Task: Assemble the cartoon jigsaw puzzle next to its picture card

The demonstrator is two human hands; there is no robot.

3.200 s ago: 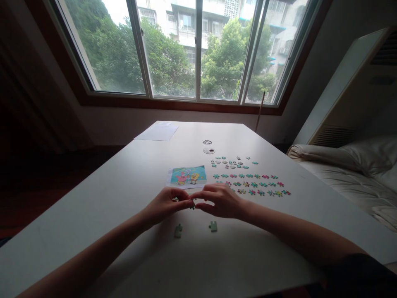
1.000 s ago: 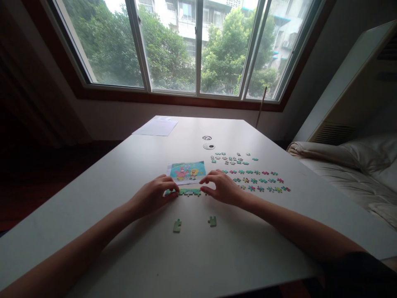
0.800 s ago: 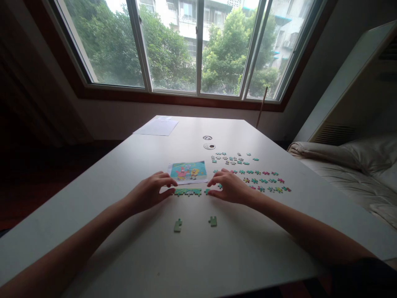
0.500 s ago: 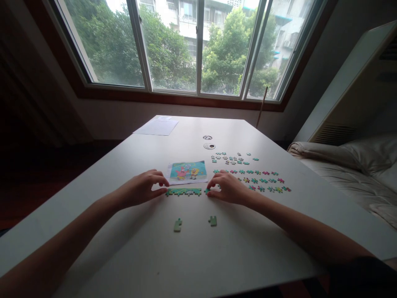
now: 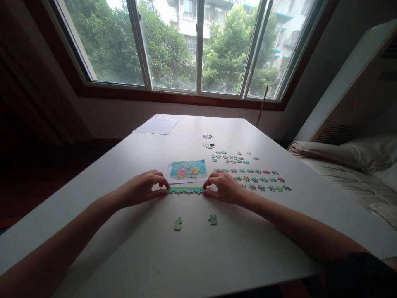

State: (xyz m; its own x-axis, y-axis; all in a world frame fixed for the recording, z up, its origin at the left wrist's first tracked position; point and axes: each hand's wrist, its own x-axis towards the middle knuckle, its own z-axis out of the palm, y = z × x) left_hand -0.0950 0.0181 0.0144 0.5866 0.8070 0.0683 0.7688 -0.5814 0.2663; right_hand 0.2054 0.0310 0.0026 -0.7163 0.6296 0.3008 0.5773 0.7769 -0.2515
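Note:
A strip of joined jigsaw pieces (image 5: 185, 191) lies flat on the white table just below a reference picture (image 5: 187, 170) of cartoon figures. With thumb and forefinger, my left hand (image 5: 144, 189) grips the strip's left end. At the right end, my right hand (image 5: 225, 188) pinches a green puzzle piece (image 5: 203, 189) against the strip; the fingertips partly cover it, and I cannot tell if it is locked in. Closer to me are two loose corner pieces, one on the left (image 5: 178, 224) and one on the right (image 5: 212, 219).
Several rows of loose puzzle pieces (image 5: 254, 179) are spread to the right of the picture, some behind my right hand. Two round discs (image 5: 209, 145) lie farther back. White paper (image 5: 156, 126) rests at the far left corner. A padded seat (image 5: 338, 169) stands right of the table (image 5: 124, 256).
My right hand has moved slightly left, bringing its puzzle piece from a small gap up against the strip's right end. My left hand has stayed at the left end.

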